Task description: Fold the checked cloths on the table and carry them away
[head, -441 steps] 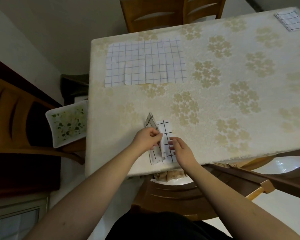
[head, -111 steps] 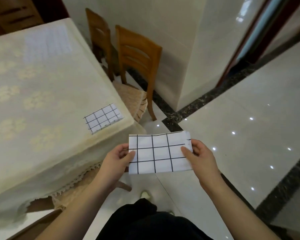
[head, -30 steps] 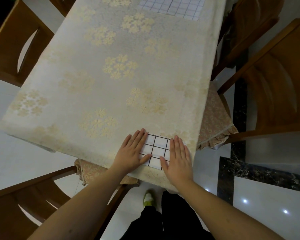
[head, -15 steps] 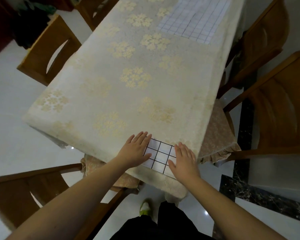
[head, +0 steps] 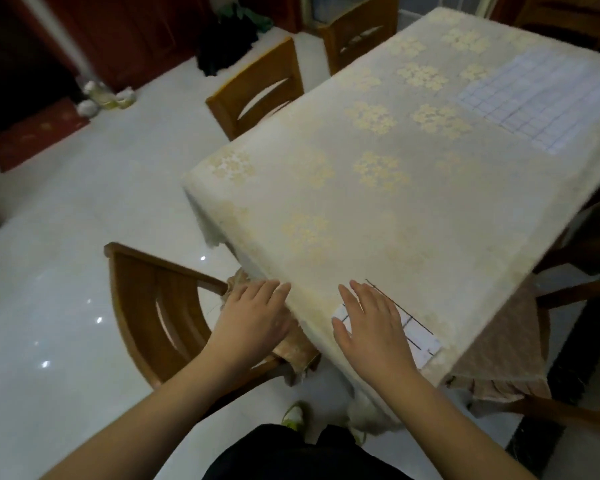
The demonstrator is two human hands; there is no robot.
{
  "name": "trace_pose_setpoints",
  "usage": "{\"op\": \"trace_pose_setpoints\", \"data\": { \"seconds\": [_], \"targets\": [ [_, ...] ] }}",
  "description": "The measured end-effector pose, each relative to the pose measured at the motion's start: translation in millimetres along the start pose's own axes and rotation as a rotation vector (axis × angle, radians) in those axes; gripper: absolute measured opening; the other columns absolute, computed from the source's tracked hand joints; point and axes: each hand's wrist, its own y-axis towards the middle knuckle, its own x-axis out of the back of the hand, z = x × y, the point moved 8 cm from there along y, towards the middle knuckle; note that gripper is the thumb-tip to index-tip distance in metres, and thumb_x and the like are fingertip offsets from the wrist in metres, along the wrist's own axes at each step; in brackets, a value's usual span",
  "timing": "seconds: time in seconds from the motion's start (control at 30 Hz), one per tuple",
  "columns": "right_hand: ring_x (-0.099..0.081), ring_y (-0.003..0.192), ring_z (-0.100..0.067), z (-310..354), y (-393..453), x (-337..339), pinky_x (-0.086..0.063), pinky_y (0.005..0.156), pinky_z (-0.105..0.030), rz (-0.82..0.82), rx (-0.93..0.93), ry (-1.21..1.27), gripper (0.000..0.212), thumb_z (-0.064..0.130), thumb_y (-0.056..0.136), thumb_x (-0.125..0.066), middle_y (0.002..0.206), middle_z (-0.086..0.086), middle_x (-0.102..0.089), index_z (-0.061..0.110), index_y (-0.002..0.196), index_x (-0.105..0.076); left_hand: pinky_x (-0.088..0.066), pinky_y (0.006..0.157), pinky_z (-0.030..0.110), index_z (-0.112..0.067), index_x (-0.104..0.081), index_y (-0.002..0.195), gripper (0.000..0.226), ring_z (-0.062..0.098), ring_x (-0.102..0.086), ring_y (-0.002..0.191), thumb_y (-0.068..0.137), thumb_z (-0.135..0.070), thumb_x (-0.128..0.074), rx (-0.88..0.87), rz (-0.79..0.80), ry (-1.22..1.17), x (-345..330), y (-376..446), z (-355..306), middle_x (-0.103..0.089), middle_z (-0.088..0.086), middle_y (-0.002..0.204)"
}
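- Checked cloths show in two places: a small folded cloth (head: 418, 336) lies at the near corner of the counter (head: 326, 188), and a large unfolded cloth (head: 541, 102) lies spread flat near the far right edge.
- Right hand (head: 371, 327) rests flat with fingers spread, palm down on the folded cloth, covering most of it and gripping nothing.
- Left hand (head: 253, 320) is also open and empty, hovering off the counter's near-left edge above a wooden chair (head: 153, 306).
- Progress, as I judge it: one cloth is folded and set down, so that part looks done.
- Left to do: the big cloth is not yet folded, and nothing shows the cloths carried away from the counter.
- View is blurred, so fine creases in either cloth cannot be told.
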Motion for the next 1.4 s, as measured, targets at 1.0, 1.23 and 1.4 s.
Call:
{"op": "trace_pose_setpoints", "data": {
  "seconds": [1.0,1.23,1.4],
  "targets": [
    [-0.058,0.123,-0.020,506,-95,-161,-0.039,0.107,-0.047,0.044,0.708,-0.301,0.056,0.049,0.094,-0.030,0.128,0.002,-0.064,0.021,0.137,-0.053,-0.003,0.123,0.046,-0.023,0.001,0.156,0.073,0.018,-0.008,0.151,0.093,-0.057,0.005,0.763,-0.040,-0.174,-46,-420,333,-0.017,-0.002,0.163],
    [-0.054,0.127,-0.020,561,-77,-184,-0.024,0.117,-0.046,0.045,0.795,-0.296,0.054,0.042,0.096,-0.028,0.130,0.002,-0.062,0.018,0.138,-0.051,-0.046,0.103,0.047,-0.015,-0.051,0.140,0.062,0.021,-0.058,0.124,0.094,-0.050,-0.027,0.910,-0.150,-0.281,-66,-443,387,-0.065,0.001,0.130],
    [-0.058,0.123,-0.021,586,-35,-200,-0.023,0.114,-0.046,0.014,0.784,-0.267,0.054,0.040,0.094,-0.031,0.126,-0.001,-0.065,0.015,0.133,-0.058,-0.052,0.096,0.047,-0.014,-0.056,0.135,0.058,0.023,-0.062,0.118,0.093,-0.047,-0.033,0.878,-0.192,-0.256,-65,-419,432,-0.068,0.001,0.123]
  ]
}}
